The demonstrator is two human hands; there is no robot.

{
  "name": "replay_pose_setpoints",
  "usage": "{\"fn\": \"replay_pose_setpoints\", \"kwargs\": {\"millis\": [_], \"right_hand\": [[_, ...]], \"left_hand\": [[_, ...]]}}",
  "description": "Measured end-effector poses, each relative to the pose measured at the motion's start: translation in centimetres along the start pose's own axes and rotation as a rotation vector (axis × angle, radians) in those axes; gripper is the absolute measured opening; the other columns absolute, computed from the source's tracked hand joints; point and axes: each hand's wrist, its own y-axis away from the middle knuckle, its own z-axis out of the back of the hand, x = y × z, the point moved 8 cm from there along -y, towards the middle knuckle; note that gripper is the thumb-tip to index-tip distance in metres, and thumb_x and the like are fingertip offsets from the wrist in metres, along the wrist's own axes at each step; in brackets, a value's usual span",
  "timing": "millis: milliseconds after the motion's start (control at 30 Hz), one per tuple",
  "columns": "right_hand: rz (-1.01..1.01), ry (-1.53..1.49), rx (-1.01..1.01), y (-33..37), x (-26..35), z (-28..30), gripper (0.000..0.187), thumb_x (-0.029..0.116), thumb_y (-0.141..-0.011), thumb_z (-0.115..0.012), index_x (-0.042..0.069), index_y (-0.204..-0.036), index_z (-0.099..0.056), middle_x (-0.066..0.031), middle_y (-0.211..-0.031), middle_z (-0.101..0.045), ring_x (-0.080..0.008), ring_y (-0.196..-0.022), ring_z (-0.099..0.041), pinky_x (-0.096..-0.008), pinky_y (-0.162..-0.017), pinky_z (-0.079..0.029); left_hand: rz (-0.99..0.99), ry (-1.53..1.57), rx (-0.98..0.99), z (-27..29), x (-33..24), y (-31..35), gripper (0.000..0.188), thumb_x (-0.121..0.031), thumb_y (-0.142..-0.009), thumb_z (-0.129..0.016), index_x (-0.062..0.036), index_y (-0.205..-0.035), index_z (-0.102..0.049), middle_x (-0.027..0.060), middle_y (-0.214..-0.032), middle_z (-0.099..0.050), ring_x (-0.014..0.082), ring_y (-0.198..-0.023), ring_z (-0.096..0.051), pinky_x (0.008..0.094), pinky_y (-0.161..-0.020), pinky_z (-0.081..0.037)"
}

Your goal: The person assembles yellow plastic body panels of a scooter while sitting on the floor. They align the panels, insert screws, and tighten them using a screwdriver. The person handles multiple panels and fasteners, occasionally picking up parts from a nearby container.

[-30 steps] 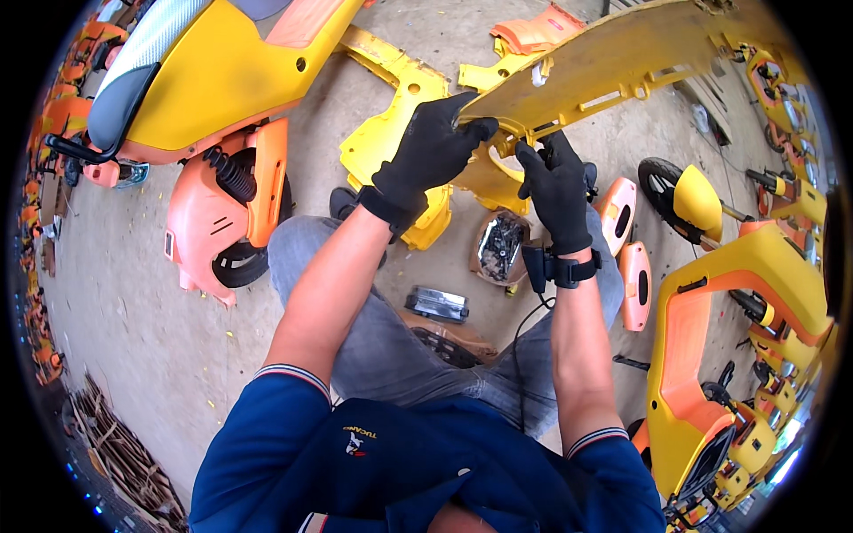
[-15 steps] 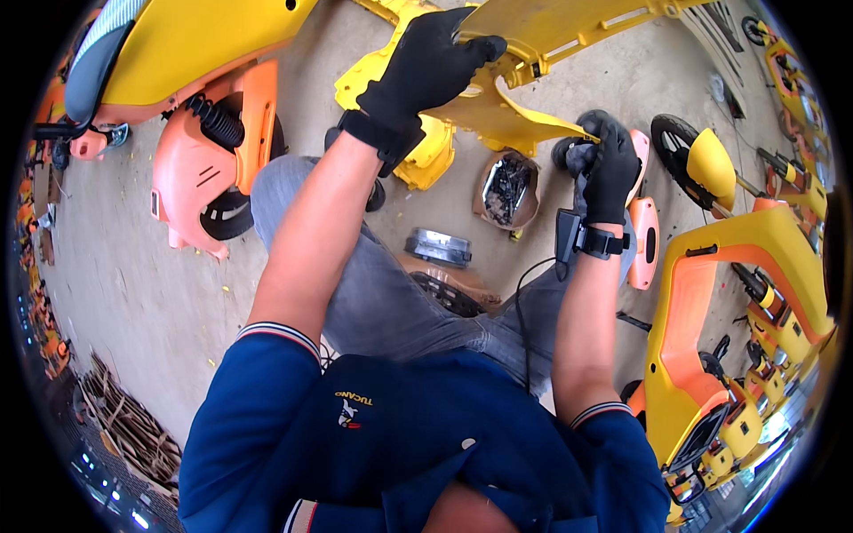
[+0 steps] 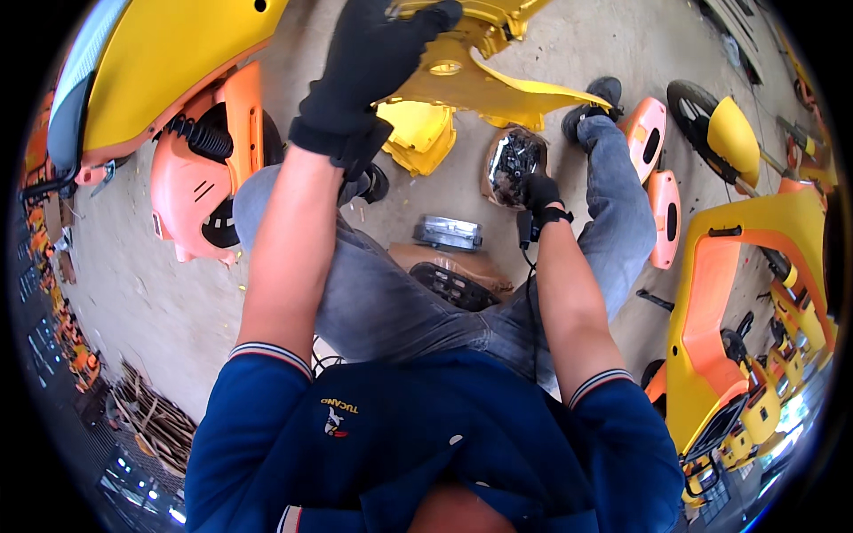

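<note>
My left hand (image 3: 378,53), in a black glove, is closed on a curved yellow plastic body panel (image 3: 498,93) held up over the floor. The panel's pointed end reaches right, toward my shoe, and its far part is cut off by the upper frame edge. My right hand (image 3: 540,192), also gloved in black, is at the near right rim of an open brown bag (image 3: 490,182). Small dark and shiny parts (image 3: 517,153) fill the bag. The fingers of this hand blend into the dark contents, so their pose is unclear.
Between my legs lie a clear-fronted lamp unit (image 3: 449,233) and a black slotted part (image 3: 453,286). Another yellow panel (image 3: 418,138) rests beyond. Pink-orange covers (image 3: 662,218) lie at right, near a yellow-orange scooter frame (image 3: 702,266). A partly built scooter (image 3: 191,178) stands left.
My right hand has left the panel's right end and come down to the bag of small parts. My left hand has shifted left with the panel still in it.
</note>
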Motion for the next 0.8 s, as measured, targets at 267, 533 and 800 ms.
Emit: {"fn": "replay_pose_setpoints", "kwargs": {"millis": [267,533,800], "right_hand": [[-0.341,-0.446,0.148,-3.6,-3.9,-11.4,0.062,0.031,-0.097,-0.054,0.014,-0.154,-0.036,-0.0094,-0.157,-0.039,-0.0164,-0.142,-0.039,-0.0266,-0.117,-0.027],[0.012,0.062,0.374,-2.9,-0.2,-10.9,0.031,0.032,-0.077,-0.068,0.021,-0.105,-0.075,-0.0142,-0.108,-0.072,-0.0293,-0.103,-0.069,-0.0419,-0.091,-0.053],[-0.112,0.243,0.193,-7.1,-0.5,-8.5,0.039,0.029,-0.092,-0.048,0.018,-0.127,-0.058,-0.0093,-0.129,-0.059,-0.0238,-0.121,-0.054,-0.036,-0.104,-0.041]], "left_hand": [[-0.049,-0.183,-0.106,1.9,1.0,-1.1,0.028,-0.02,-0.086,-0.078,-0.0023,-0.107,-0.071,0.0012,-0.094,-0.072,0.0096,-0.08,-0.065,0.026,-0.074,-0.05],[0.042,-0.102,-0.245,2.9,1.1,0.1,0.024,-0.008,-0.087,-0.074,0.0007,-0.109,-0.069,0.0049,-0.097,-0.072,0.0121,-0.086,-0.067,0.0264,-0.079,-0.052],[0.019,-0.095,-0.323,2.4,0.8,0.2,0.026,-0.01,-0.086,-0.075,0.0011,-0.109,-0.069,0.0068,-0.098,-0.073,0.0156,-0.086,-0.068,0.0293,-0.08,-0.052]]}}
